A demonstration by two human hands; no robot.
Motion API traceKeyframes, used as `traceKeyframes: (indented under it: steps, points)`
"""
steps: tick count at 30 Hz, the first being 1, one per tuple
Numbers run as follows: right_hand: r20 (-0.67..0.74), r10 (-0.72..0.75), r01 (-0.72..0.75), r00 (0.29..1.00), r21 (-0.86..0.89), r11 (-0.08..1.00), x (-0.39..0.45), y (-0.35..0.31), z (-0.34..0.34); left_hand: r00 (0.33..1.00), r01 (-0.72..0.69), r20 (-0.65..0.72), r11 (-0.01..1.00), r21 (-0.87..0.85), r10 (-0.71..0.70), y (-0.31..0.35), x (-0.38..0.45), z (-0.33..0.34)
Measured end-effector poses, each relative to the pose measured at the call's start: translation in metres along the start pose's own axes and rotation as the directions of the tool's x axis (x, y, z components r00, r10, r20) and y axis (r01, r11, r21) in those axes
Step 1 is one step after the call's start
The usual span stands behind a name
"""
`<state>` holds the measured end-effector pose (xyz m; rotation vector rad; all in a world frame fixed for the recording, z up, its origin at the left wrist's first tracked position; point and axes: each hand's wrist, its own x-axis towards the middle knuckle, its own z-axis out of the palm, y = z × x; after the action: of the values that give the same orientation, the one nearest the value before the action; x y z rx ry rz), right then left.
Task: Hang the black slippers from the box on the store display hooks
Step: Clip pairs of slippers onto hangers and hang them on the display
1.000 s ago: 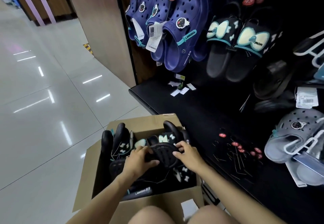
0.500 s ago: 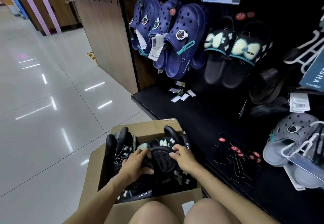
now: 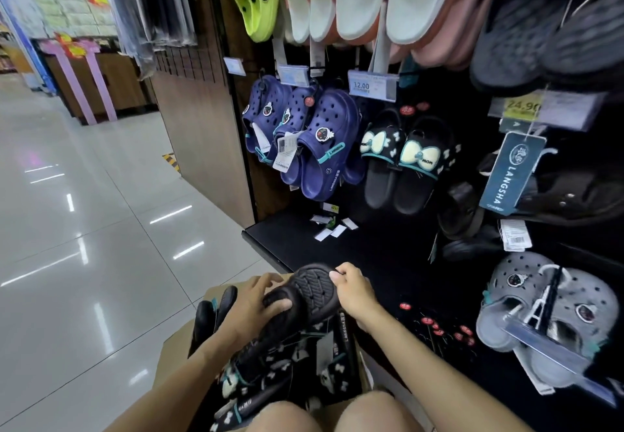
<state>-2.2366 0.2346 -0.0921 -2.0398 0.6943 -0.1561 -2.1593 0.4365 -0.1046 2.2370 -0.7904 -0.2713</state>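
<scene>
Left hand [image 3: 253, 303], right hand [image 3: 351, 291] grip black slipper [image 3: 304, 296] between.

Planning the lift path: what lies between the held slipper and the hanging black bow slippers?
Head view: only the black shelf with scattered paper tags.

A glossy tiled floor [image 3: 84, 262] carries the cardboard box [image 3: 175, 354] at six o'clock; white tags [image 3: 332, 230] lie on the black shelf base [image 3: 287, 242].

I see a glossy pale tiled floor [image 3: 84, 229] reflecting ceiling lights, a wood-panelled partition [image 3: 199, 134], and a dark display wall [image 3: 422, 249].
</scene>
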Motion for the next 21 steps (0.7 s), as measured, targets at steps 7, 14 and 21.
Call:
traceKeyframes:
  steps: [7,14,21]
  points:
    - [-0.087,0.102,-0.075,0.991,0.276,0.958,0.000,-0.003,-0.037,0.983,-0.118,0.148,0.992,0.051,0.109,0.036,0.014,0.001]
    - [-0.148,0.086,-0.025,0.985,0.376,0.926,0.000,-0.017,-0.074,0.981,-0.192,0.059,0.976,0.105,0.186,0.058,0.041,0.013]
    - [-0.193,0.023,0.073,0.981,0.474,0.877,-0.011,-0.012,-0.072,0.994,-0.084,0.072,0.995,-0.052,0.088,0.056,0.042,0.034]
